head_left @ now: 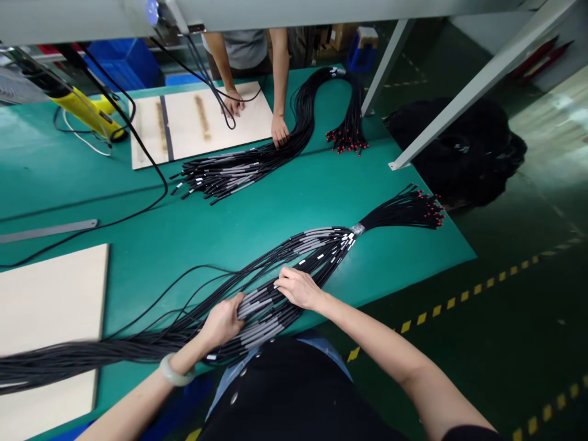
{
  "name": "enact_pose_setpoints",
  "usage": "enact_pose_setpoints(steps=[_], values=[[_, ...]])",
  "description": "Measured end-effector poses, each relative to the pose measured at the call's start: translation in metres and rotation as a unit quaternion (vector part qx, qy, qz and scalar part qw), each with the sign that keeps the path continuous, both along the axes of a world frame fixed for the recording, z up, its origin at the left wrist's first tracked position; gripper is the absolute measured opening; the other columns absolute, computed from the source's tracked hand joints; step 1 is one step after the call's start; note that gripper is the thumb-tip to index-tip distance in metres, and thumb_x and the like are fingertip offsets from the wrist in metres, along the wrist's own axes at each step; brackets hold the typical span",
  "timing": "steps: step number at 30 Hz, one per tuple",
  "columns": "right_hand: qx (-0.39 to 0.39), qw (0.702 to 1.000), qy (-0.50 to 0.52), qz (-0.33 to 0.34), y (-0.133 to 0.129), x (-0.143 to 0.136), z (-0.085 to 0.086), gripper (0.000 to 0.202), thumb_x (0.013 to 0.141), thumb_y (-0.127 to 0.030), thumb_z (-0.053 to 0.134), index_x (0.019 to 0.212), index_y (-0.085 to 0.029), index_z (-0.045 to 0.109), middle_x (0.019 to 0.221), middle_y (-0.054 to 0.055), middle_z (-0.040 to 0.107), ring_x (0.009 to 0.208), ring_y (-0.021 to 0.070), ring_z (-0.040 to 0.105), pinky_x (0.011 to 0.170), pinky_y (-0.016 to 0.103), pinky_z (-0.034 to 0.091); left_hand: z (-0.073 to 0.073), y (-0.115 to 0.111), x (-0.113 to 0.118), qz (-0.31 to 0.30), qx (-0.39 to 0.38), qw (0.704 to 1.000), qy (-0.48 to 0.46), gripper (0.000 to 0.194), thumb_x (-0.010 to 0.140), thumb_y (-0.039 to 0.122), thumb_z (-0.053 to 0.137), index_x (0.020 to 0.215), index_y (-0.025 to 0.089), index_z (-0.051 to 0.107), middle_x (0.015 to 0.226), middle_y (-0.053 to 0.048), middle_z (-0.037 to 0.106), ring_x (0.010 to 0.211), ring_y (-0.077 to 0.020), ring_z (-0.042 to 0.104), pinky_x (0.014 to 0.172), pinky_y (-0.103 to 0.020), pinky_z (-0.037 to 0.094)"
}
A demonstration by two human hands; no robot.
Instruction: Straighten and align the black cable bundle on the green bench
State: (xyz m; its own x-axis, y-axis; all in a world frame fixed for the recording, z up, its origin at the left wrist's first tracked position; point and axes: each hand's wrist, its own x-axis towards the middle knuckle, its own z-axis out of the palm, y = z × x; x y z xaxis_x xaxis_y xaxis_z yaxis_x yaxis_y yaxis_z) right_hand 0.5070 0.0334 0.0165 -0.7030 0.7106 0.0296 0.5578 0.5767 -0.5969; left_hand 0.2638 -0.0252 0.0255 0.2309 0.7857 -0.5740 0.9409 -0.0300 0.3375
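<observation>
A long bundle of black cables (pixel 151 343) with grey sleeves and white labels runs along the near side of the green table. Clear wrap binds it near its right end, where red-tipped ends (pixel 429 211) fan out. My left hand (pixel 223 321), a pale bangle on its wrist, is closed around part of the bundle beside the grey sleeves. To its right, my right hand (pixel 297 288) pinches a cable near a white label, its fingertips together on the upper strands.
Across the green table (pixel 151 233), another person's hands rest on a wooden board (pixel 184 125) and a second cable bundle (pixel 303 116). A yellow tool (pixel 87 113) lies back left, a metal ruler (pixel 50 231) and another board (pixel 55 294) at left. Metal posts (pixel 468 86) stand right.
</observation>
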Motion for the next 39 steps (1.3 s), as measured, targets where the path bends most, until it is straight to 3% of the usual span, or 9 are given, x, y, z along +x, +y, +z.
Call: enact_pose_setpoints(steps=[5,10,15,19,22,25,29,36,39], values=[[0.062,0.992,-0.103,0.041,0.004,-0.01,0.001,0.024,0.093,-0.02,0.049,0.072,-0.019,0.06,0.084,0.003,0.055,0.075,0.0145,0.048,0.059,0.026,0.035,0.005,-0.001,0.003,-0.012,-0.004,1.0,0.007,0.029,0.065,0.013,0.047,0.093,0.019,0.046,0.07,-0.001,0.059,0.07,-0.0214,0.061,0.063,-0.028,0.038],[0.117,0.976,-0.145,0.113,0.012,-0.001,-0.004,0.022,0.093,-0.015,0.046,0.075,-0.016,0.059,0.086,0.005,0.058,0.082,0.0174,0.049,0.067,0.029,0.035,0.006,-0.002,0.002,-0.013,-0.005,1.0,0.007,0.028,0.067,0.011,0.046,0.093,0.02,0.046,0.074,-0.001,0.06,0.072,-0.0202,0.061,0.065,-0.027,0.04],[0.063,0.976,-0.205,0.037,0.047,0.057,-0.009,0.022,0.093,-0.015,0.045,0.081,-0.015,0.063,0.09,0.008,0.06,0.087,0.0184,0.048,0.072,0.03,0.035,0.001,-0.005,-0.001,-0.025,0.013,1.0,0.0,0.022,0.067,0.012,0.046,0.087,0.021,0.043,0.071,-0.001,0.057,0.071,-0.0204,0.059,0.064,-0.028,0.039],[0.047,0.971,-0.233,-0.033,0.073,0.096,-0.003,0.023,0.092,-0.014,0.045,0.081,-0.013,0.065,0.089,0.011,0.059,0.089,0.0211,0.048,0.072,0.031,0.035,-0.002,-0.006,-0.001,-0.031,0.018,0.999,-0.015,0.021,0.065,0.011,0.044,0.083,0.022,0.04,0.072,-0.001,0.056,0.072,-0.0208,0.059,0.064,-0.028,0.038],[0.038,0.975,-0.215,-0.037,0.074,0.087,0.003,0.014,0.086,-0.015,0.053,0.094,-0.015,0.065,0.097,0.009,0.059,0.096,0.0215,0.048,0.074,0.031,0.035,-0.002,-0.007,-0.001,-0.034,0.013,0.999,-0.013,0.022,0.064,0.01,0.044,0.082,0.023,0.039,0.07,-0.001,0.054,0.071,-0.0209,0.059,0.063,-0.028,0.037],[0.022,0.985,-0.171,0.01,0.066,0.058,0.002,0.024,0.084,-0.02,0.058,0.107,-0.019,0.062,0.108,0.007,0.057,0.103,0.021,0.046,0.077,0.031,0.035,-0.001,-0.006,-0.001,-0.034,0.006,0.999,-0.01,0.022,0.064,0.011,0.044,0.082,0.023,0.038,0.068,0.0,0.054,0.069,-0.0206,0.058,0.062,-0.027,0.037],[-0.009,0.983,-0.176,0.051,0.067,0.041,-0.005,0.014,0.088,-0.022,0.056,0.095,-0.021,0.068,0.101,0.006,0.061,0.101,0.0208,0.046,0.077,0.032,0.031,0.0,-0.005,0.0,-0.033,-0.002,0.999,-0.006,0.023,0.065,0.01,0.045,0.083,0.023,0.039,0.071,0.0,0.055,0.072,-0.0205,0.059,0.063,-0.027,0.037],[-0.001,0.97,-0.238,-0.05,0.093,0.114,-0.004,0.021,0.089,-0.014,0.049,0.089,-0.016,0.07,0.096,0.01,0.063,0.097,0.0243,0.045,0.076,0.035,0.029,0.004,-0.003,0.004,-0.04,-0.029,0.999,0.014,0.023,0.067,0.009,0.047,0.085,0.022,0.039,0.078,-0.002,0.059,0.08,-0.0211,0.061,0.069,-0.027,0.04],[0.001,0.966,-0.247,-0.079,0.093,0.126,-0.001,0.02,0.088,-0.015,0.05,0.092,-0.016,0.07,0.097,0.011,0.062,0.097,0.0252,0.045,0.074,0.035,0.03,0.002,-0.004,0.005,-0.049,-0.03,0.998,0.023,0.027,0.067,0.009,0.047,0.089,0.022,0.04,0.082,-0.004,0.061,0.084,-0.0223,0.061,0.072,-0.028,0.042]])
